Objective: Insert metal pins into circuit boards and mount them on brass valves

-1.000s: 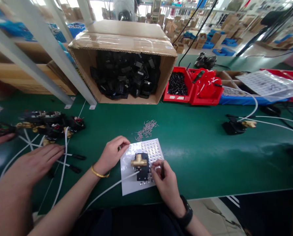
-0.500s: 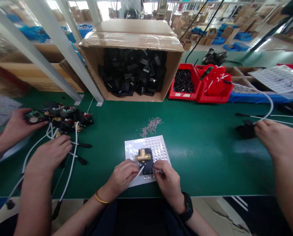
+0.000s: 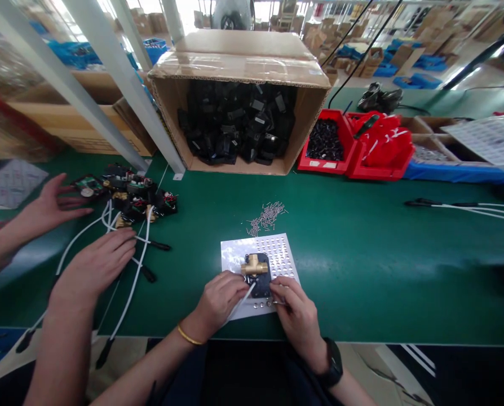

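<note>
**Fig.** Your L hand (image 3: pixel 220 299) is curled shut on the white tube (image 3: pixel 240 300), prob. to steady it against the valve assy (image 3: pixel 255 269) (brass tee on black body). The assy sits on the dotted sheet (image 3: pixel 279 255) near the table (image 3: pixel 362 265) edge, betw. both hands. Your R hand (image 3: pixel 297 313) pinches a thin tool (image 3: pixel 277 303) at the assy's near-R corner. Beyond: pin pile (image 3: pixel 266 216), carton (image 3: pixel 239 62). Vs. 0.5 s ago: the co-worker's hand at R is gone; the far-L co-worker hand (image 3: pixel 51 206) now lies open, off the assemblies (image 3: pixel 129 194).
</note>
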Demonstrator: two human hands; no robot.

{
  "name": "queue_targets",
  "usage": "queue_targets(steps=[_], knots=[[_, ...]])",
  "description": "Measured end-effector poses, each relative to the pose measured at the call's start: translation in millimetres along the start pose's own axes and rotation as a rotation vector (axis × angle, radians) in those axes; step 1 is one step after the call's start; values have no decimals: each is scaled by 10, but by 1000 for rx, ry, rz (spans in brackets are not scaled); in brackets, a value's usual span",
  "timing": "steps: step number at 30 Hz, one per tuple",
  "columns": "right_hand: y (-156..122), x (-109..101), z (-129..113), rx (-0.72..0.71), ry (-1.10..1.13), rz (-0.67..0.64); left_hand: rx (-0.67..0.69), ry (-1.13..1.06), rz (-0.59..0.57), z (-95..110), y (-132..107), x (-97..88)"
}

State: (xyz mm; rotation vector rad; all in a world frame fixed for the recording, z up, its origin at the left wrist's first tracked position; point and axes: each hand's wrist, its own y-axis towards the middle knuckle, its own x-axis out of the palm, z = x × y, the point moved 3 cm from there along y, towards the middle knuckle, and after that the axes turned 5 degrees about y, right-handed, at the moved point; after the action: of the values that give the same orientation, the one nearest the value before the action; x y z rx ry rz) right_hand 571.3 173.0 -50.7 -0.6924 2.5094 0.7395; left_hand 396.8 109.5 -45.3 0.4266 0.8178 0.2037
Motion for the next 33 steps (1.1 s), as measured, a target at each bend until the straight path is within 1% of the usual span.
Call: queue_targets(steps=[2,6,10,12,15,17,19,20,21,23,25,26,27,29,30,31,33], knots=[[-9,-6,-3,7,-12,10,-79,-37,-1,-8,25,-3],[-2,-13,-4,22,-20,13,-243,-152,-39,-54,94,-5],[13,1,-4,16,-21,-7,-440,-212,-178,-182,157,35],[5,12,-4,11,-25,-21,-472,-214,-231,-236,196,55],[-4,-12,1,-3,-30,-41,-472,-209,-297,-270,260,68],[43,-82,12,3,-30,-63,-478,-204,-352,-263,285,48],[178,-187,32,44,-37,-104,-506,-219,-390,-240,277,-20],[280,-237,38,64,-44,-151,-531,-245,-393,-225,258,-76],[400,-276,40,72,-52,-228,-558,-293,-403,-204,229,-141],[657,-303,21,26,-52,-463,-597,-456,-452,-140,147,-285],[880,-285,-11,-70,-28,-705,-597,-638,-547,-47,42,-437],[969,-269,-23,-118,-14,-796,-593,-697,-609,0,-21,-509],[1039,-253,-29,-158,-7,-857,-596,-711,-665,39,-89,-579],[1125,-222,-23,-204,-22,-912,-618,-607,-728,76,-228,-699],[1140,-209,-17,-215,-32,-925,-640,-499,-714,68,-289,-750],[1139,-198,-12,-220,-40,-935,-655,-368,-660,48,-333,-796],[1106,-176,-10,-228,-37,-960,-661,-128,-490,-7,-357,-851]])
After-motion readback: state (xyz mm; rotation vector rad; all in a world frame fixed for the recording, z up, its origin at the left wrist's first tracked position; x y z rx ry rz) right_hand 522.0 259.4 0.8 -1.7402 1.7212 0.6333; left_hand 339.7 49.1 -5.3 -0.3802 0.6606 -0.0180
